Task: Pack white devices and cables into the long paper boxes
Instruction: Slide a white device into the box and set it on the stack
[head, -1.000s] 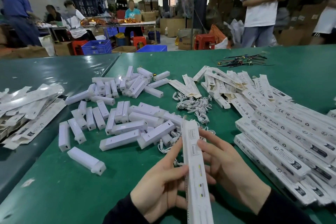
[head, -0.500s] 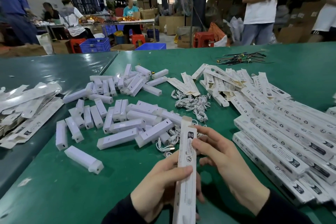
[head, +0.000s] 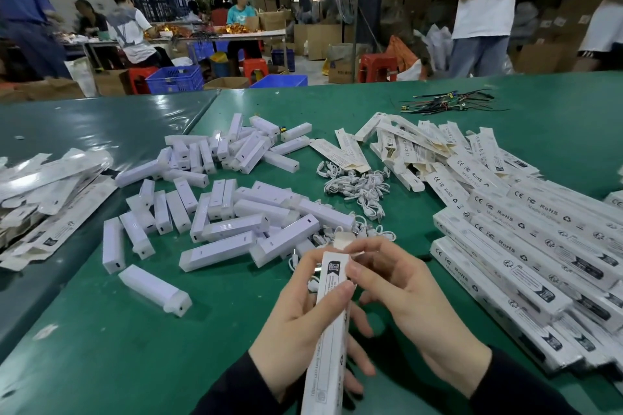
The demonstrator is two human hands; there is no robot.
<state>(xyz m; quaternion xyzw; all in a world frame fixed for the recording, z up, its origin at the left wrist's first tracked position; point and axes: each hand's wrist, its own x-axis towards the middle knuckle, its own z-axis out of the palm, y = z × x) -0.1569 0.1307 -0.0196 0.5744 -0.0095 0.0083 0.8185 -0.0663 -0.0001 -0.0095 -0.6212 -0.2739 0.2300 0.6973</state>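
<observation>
- The left hand (head: 296,320) grips the long paper box (head: 328,330) around its middle, thumb laid across the printed face and fingers curled behind.
- The right hand (head: 414,307) pinches the box's far end, fingertips (head: 354,268) against its side and on the small end flap (head: 344,239). A second ago those fingers lay spread along the box; they are now bunched at the tip.
- The box points away from the person, tilted up off the green table (head: 168,347). It has turned since a second ago: its label face is up now, and its far end sits lower and closer in.
- Just beyond the hands lie loose white devices (head: 229,229), with a tangle of white cables (head: 357,185) behind them.
- To the right, filled boxes (head: 526,246) are stacked in rows; flat unfolded boxes (head: 404,145) lie beyond the cables.
- At the left edge sits a heap of flattened sleeves (head: 47,185).
- One device (head: 155,290) lies apart, near the left hand's side.
</observation>
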